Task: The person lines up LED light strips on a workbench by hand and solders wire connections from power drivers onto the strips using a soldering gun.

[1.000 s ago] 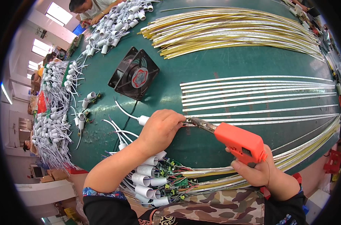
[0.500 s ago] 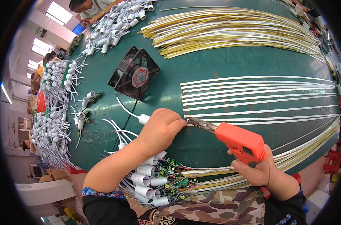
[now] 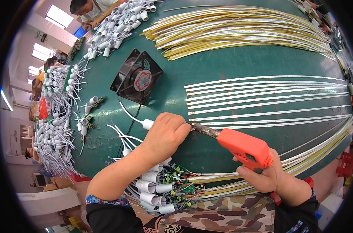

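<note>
Iron tip [image 3: 199,128] beside left fingers [image 3: 183,130]

Bright, even daylight from windows [image 3: 54,17] at upper left; sharp centre, edges bent and dark-rimmed.

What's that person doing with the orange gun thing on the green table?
A person works at a green table. The right hand holds an orange gun-shaped soldering tool, its metal tip pointing at the end of a thin white strip. The left hand presses down right there, next to a white cylindrical connector on a wire. More white strips, yellow strips, a small black fan and heaps of white connectors lie around.
</note>
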`<control>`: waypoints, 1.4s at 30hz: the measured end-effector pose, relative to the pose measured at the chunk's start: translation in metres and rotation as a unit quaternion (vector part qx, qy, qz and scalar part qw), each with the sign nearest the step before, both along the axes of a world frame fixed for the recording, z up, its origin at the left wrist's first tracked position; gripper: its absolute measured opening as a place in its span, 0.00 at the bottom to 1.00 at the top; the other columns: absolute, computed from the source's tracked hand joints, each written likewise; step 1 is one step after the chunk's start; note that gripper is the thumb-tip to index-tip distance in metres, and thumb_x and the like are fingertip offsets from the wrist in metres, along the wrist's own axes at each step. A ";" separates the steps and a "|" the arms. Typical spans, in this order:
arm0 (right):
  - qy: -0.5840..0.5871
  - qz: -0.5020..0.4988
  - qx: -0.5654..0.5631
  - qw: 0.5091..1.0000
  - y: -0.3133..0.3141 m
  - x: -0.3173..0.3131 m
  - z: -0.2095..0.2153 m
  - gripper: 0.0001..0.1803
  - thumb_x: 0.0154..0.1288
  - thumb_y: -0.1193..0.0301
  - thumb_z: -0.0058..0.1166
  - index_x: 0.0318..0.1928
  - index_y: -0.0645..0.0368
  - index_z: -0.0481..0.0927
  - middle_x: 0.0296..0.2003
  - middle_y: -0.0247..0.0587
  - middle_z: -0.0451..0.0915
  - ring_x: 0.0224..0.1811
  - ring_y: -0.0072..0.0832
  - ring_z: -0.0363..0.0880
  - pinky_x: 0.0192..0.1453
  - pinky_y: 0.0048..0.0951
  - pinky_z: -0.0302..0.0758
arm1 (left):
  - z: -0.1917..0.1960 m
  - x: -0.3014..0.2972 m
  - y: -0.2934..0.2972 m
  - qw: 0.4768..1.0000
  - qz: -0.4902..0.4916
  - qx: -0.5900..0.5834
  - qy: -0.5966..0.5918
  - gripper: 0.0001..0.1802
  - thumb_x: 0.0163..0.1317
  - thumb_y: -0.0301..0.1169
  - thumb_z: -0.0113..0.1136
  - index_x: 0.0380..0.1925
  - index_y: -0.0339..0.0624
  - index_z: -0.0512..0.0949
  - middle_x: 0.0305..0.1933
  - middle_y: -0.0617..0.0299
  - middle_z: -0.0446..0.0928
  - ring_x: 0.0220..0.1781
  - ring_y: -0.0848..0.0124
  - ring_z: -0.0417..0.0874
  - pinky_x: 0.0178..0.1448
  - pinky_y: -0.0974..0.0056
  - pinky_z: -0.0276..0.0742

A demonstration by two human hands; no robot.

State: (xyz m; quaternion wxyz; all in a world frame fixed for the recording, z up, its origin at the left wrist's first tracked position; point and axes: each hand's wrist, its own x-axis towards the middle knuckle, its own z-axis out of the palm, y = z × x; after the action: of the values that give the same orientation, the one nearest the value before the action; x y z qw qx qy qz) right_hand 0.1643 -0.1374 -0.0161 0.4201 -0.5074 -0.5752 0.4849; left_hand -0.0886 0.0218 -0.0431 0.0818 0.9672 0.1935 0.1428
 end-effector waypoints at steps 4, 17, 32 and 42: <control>-0.009 -0.001 0.005 1.000 -0.001 0.000 -0.003 0.26 0.55 0.74 0.62 0.55 0.66 0.73 0.38 0.43 0.80 0.33 0.31 0.80 0.40 0.28 0.75 | -0.001 0.001 0.000 1.000 -0.002 0.003 -0.013 0.09 0.47 0.22 0.57 0.32 0.40 0.76 0.35 0.59 0.74 0.39 0.59 0.77 0.48 0.56 0.71; 0.005 -0.031 0.019 0.999 -0.008 0.004 -0.005 0.23 0.56 0.73 0.61 0.53 0.65 0.75 0.34 0.40 0.79 0.29 0.29 0.78 0.36 0.27 0.74 | -0.001 -0.002 0.001 1.000 -0.001 -0.009 -0.011 0.11 0.45 0.21 0.59 0.33 0.40 0.76 0.35 0.59 0.74 0.40 0.58 0.77 0.48 0.55 0.71; -0.017 -0.022 0.012 1.000 -0.005 0.003 0.001 0.24 0.54 0.73 0.62 0.53 0.64 0.75 0.31 0.42 0.76 0.26 0.32 0.74 0.33 0.29 0.72 | 0.001 -0.001 0.000 1.000 0.002 -0.008 -0.002 0.12 0.45 0.20 0.59 0.32 0.40 0.77 0.35 0.60 0.75 0.40 0.59 0.77 0.48 0.55 0.71; -0.032 -0.020 0.014 0.999 -0.006 0.005 0.000 0.26 0.54 0.72 0.62 0.54 0.64 0.75 0.31 0.42 0.76 0.26 0.33 0.74 0.33 0.31 0.72 | 0.001 0.000 -0.001 0.999 0.010 -0.018 -0.044 0.12 0.42 0.20 0.62 0.30 0.41 0.79 0.33 0.62 0.74 0.38 0.61 0.77 0.44 0.56 0.71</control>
State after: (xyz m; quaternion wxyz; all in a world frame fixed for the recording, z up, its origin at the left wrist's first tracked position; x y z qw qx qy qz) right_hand 0.1694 -0.1436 -0.0164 0.4181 -0.5284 -0.5847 0.4518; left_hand -0.0882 0.0211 -0.0422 0.1064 0.9564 0.2021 0.1820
